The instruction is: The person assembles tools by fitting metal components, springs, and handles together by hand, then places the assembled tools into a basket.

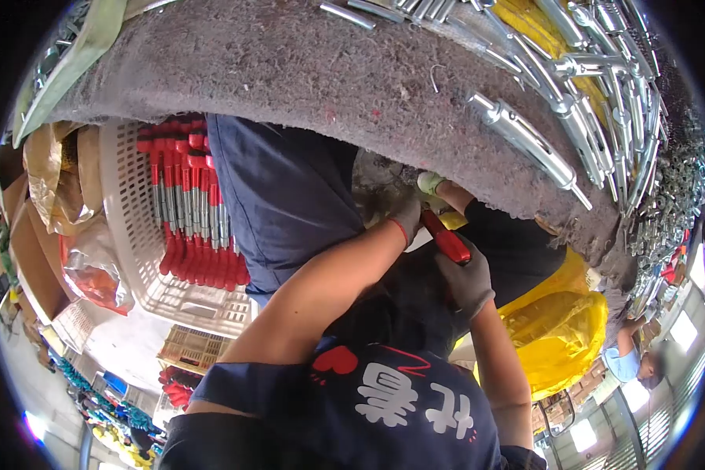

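A red handle-like piece [449, 241] slants across my lap. My right hand [468, 278], in a grey glove, is wrapped round its lower end. My left hand [403, 215], in a grey glove with a red cuff, is closed at the upper end of the piece, and its fingers are partly hidden, so what it grips cannot be made out. To the left, a white plastic crate [125, 200] holds rows of tools [184, 211] with red ends and silver metal shafts.
The bench [290, 63] has a worn grey, fuzzy cover. A silver metal cylinder with a thin rod [525, 141] and piled metal parts [619, 102] lie on its right. A yellow bag [560, 329] is beside my right arm; cardboard boxes [35, 251] stand left. Another person [625, 362] is far right.
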Action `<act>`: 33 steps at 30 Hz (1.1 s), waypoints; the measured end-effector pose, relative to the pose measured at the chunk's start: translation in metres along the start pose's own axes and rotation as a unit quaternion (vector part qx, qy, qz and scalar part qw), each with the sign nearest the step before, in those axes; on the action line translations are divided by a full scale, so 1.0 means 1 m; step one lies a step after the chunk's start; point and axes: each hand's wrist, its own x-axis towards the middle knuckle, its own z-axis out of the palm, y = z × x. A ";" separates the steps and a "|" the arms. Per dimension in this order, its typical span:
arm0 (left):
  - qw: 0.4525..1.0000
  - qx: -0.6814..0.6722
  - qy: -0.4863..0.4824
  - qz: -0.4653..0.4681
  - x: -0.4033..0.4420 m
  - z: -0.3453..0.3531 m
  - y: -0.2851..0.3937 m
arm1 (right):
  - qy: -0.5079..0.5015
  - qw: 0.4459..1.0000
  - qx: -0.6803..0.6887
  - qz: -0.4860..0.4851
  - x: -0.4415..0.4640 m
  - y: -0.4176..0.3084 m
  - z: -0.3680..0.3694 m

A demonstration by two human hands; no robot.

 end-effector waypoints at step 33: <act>0.530 0.552 -0.050 0.642 -0.036 -0.021 0.015 | -0.161 0.973 0.128 -0.100 0.025 -0.038 0.000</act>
